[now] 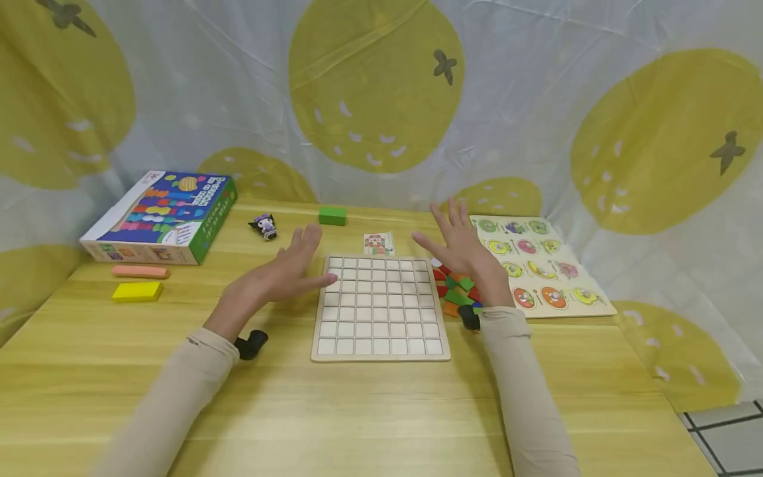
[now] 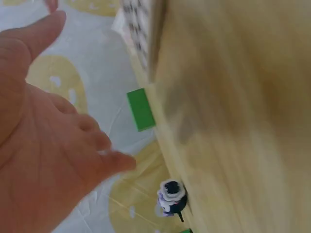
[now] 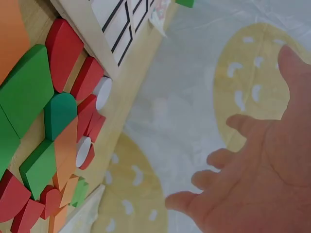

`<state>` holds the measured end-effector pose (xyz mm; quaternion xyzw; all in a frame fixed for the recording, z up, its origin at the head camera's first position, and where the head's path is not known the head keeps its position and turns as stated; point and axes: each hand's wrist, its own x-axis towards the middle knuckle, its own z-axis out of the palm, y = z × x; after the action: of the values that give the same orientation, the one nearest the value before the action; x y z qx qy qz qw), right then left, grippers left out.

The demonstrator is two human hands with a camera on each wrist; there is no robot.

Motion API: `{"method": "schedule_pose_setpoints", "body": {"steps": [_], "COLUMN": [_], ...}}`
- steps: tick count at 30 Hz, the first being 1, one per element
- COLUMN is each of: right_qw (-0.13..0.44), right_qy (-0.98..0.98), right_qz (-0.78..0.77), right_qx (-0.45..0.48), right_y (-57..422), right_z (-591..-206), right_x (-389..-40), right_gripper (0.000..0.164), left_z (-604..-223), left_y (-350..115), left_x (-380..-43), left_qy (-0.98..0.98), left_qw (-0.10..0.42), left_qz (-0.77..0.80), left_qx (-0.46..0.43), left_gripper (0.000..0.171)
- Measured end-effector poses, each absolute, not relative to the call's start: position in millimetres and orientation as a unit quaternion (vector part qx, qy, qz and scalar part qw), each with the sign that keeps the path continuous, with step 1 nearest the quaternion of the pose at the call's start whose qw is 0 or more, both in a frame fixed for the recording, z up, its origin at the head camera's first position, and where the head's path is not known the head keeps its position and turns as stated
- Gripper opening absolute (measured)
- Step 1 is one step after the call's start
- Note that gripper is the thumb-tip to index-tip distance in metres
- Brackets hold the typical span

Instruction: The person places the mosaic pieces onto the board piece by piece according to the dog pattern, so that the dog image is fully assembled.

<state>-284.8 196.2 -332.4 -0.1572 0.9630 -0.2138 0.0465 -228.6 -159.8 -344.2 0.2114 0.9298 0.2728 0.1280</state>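
Note:
Both hands are raised with fingers spread and hold nothing. My left hand (image 1: pixel 277 271) hovers by the left edge of a wooden grid board (image 1: pixel 380 308) with rows of pale square cells. Beyond the board's right edge, my right hand (image 1: pixel 461 248) hangs above a pile of coloured wooden pieces (image 1: pixel 457 298), partly hiding it. In the right wrist view that pile shows red, green, orange and white pieces (image 3: pixel 36 162), apart from the right hand (image 3: pixel 252 170). Behind the board lies a small picture card (image 1: pixel 378 244). The left wrist view shows the left palm (image 2: pixel 43 150).
A green block (image 1: pixel 332 216) and a small dark-and-white figurine (image 1: pixel 264 226) stand at the back. On the left are a colourful box (image 1: pixel 163 215), an orange stick (image 1: pixel 140 271) and a yellow block (image 1: pixel 138 291). A fruit puzzle board (image 1: pixel 539 265) lies on the right, near the curtain.

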Motion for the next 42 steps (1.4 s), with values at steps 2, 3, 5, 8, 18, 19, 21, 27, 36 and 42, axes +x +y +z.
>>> {"method": "schedule_pose_setpoints", "body": {"steps": [2, 3, 5, 8, 18, 19, 21, 27, 36, 42], "right_qw": [0.048, 0.049, 0.047, 0.039, -0.012, -0.012, -0.010, -0.002, 0.011, 0.024], "right_qy": [0.959, 0.957, 0.953, 0.949, 0.929, 0.929, 0.928, 0.933, 0.943, 0.945], "right_qz": [-0.225, -0.230, -0.241, -0.251, -0.294, -0.297, -0.299, -0.301, -0.289, -0.284], "right_qx": [-0.165, -0.169, -0.176, -0.187, -0.223, -0.221, -0.220, -0.197, -0.166, -0.160], "right_y": [200, 201, 204, 208, 225, 227, 232, 241, 248, 245], "right_z": [-331, -331, -331, -333, -345, -347, -352, -368, -386, -389], "right_x": [-287, -288, -290, -291, -298, -298, -301, -311, -323, -326], "right_gripper": [0.092, 0.091, 0.089, 0.084, 0.044, 0.040, 0.035, 0.028, 0.022, 0.020], "left_z": [-349, -352, -355, -359, -368, -368, -368, -368, -370, -370], "left_y": [-163, -165, -166, -169, -176, -176, -176, -173, -171, -173], "left_x": [-227, -225, -221, -214, -206, -205, -205, -207, -208, -207], "left_qy": [0.921, 0.917, 0.912, 0.905, 0.895, 0.895, 0.896, 0.899, 0.899, 0.900], "left_qw": [0.144, 0.150, 0.168, 0.200, 0.231, 0.233, 0.239, 0.242, 0.245, 0.243], "left_qz": [0.277, 0.278, 0.276, 0.277, 0.266, 0.263, 0.253, 0.244, 0.243, 0.244], "left_qx": [0.234, 0.244, 0.252, 0.253, 0.272, 0.274, 0.275, 0.271, 0.268, 0.269], "left_gripper": [0.105, 0.106, 0.109, 0.117, 0.133, 0.133, 0.132, 0.132, 0.132, 0.132]}}
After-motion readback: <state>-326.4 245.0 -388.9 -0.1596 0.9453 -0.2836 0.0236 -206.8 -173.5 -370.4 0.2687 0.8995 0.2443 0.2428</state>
